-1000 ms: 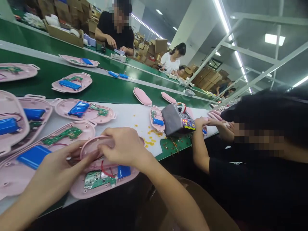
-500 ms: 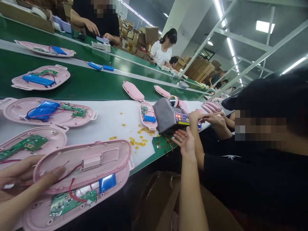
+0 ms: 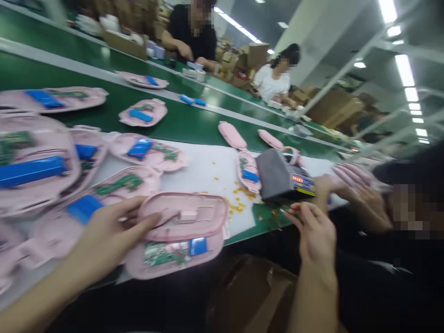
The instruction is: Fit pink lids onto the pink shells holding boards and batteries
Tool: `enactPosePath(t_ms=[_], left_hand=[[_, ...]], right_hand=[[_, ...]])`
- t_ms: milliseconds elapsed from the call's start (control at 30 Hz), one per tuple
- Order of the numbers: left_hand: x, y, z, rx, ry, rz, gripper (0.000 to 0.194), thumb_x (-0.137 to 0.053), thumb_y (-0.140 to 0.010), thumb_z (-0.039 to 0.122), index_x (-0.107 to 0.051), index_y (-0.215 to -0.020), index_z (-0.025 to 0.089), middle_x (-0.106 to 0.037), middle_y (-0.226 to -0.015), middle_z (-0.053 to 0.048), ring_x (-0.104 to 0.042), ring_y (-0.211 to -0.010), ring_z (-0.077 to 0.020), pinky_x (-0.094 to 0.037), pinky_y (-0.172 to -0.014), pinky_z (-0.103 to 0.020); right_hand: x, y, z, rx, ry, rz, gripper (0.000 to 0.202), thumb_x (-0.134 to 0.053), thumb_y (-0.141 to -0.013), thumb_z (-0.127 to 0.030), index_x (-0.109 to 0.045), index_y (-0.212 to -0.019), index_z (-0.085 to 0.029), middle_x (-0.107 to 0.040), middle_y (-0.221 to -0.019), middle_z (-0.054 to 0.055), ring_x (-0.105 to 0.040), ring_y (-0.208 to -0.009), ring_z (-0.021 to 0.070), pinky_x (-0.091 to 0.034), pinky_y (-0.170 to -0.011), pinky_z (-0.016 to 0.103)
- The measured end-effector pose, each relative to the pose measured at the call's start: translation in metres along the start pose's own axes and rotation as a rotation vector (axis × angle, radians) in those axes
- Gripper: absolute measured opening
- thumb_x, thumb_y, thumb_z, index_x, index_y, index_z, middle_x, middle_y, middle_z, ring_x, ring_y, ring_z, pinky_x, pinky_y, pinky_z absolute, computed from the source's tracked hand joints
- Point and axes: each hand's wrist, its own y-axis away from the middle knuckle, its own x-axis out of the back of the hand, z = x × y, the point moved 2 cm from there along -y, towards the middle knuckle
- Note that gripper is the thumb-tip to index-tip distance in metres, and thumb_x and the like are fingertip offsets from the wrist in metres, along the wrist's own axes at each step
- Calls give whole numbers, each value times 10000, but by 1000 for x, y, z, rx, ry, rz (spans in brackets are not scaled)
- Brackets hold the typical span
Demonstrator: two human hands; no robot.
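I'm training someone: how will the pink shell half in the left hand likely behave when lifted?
The pink shell half is probably stiff: it shows no sag where the left hand grips one end. Hollow and thin-walled, it looks light for its size. The thin wire running from its white block might snag.

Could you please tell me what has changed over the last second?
The right hand has let go of the pink shell and moved rightward, close to the grey machine. The left hand still holds the shell; the machine stayed put.
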Motion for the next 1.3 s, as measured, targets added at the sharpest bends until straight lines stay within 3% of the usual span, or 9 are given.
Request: enactPosePath(t_ms=[200,300,600,733,867,967,1133,1200,1300], left_hand=[[-4,4,22,21,430,-230,271,-687,-781,354,-715,-930,129,-703,-822,-33,-614,-691,-171,-484,-580,-220],[-3,5,18,-7,467,-230,164,-672,-783,283,-701,-829,128,-643,-740,-15,-570,-648,-143,-444,-546,-202],[-3,6,13,-113,497,-255,125,-597,-814,207,-688,-818,122,-582,-713,-1,-511,-628,-121,-393,-530,-199],[1,8,11,-155,400,-227,115,-578,-803,133,-692,-814,134,-584,-698,13,-513,-616,-114,-395,-546,-203],[-2,9,10,-163,265,-129,93,-576,-845,157,-663,-877,151,-647,-782,-2,-587,-698,-145,-430,-605,-232],[-5,10,11,-298,173,-131,120,-579,-912,252,-654,-894,160,-681,-818,-15,-626,-768,-167,-464,-679,-259],[13,33,19,-638,-134,-375,351,-424,-928,93,-607,-1219,165,-702,-1158,-102,-653,-1097,-222,-494,-955,-343],[27,43,29,-755,-371,-515,543,-521,-852,105,-503,-1394,134,-523,-1451,-168,-442,-1393,-302,-359,-1149,-440],[46,26,58,-789,-566,-605,736,-612,-777,175,-412,-1483,121,-369,-1571,-160,-307,-1476,-310,-269,-1214,-433]], right_hand=[[-127,83,-70,659,502,-950,147,-520,-970,-300,-599,-872,-223,-588,-1186,88,-567,-1145,235,-492,-936,389],[-169,94,-66,748,667,-1166,137,-474,-986,-260,-559,-887,-217,-535,-1263,99,-561,-1159,238,-494,-923,398],[-190,108,-41,1053,831,-957,124,-581,-930,-236,-575,-814,-193,-640,-1090,101,-622,-1002,241,-504,-770,347],[-187,91,-45,886,851,-772,286,-775,-771,-416,-582,-728,-210,-703,-875,47,-666,-798,227,-485,-642,317],[-178,67,-45,585,780,-920,233,-733,-803,-394,-666,-945,-222,-710,-740,-3,-681,-672,190,-520,-630,301],[-164,74,-51,800,684,-929,71,-646,-882,-285,-680,-877,-223,-717,-809,5,-685,-730,165,-526,-672,274],[-118,124,-45,1439,663,-659,139,-603,-874,-68,-616,-923,-197,-686,-833,28,-650,-754,152,-491,-727,257],[-108,138,-29,1452,716,-710,195,-617,-845,-83,-605,-1012,-185,-687,-1011,90,-656,-935,208,-502,-841,304],[-115,139,-6,1174,873,-939,627,-743,-767,-351,-502,-1315,-164,-527,-1370,190,-527,-1247,351,-464,-1006,480]])
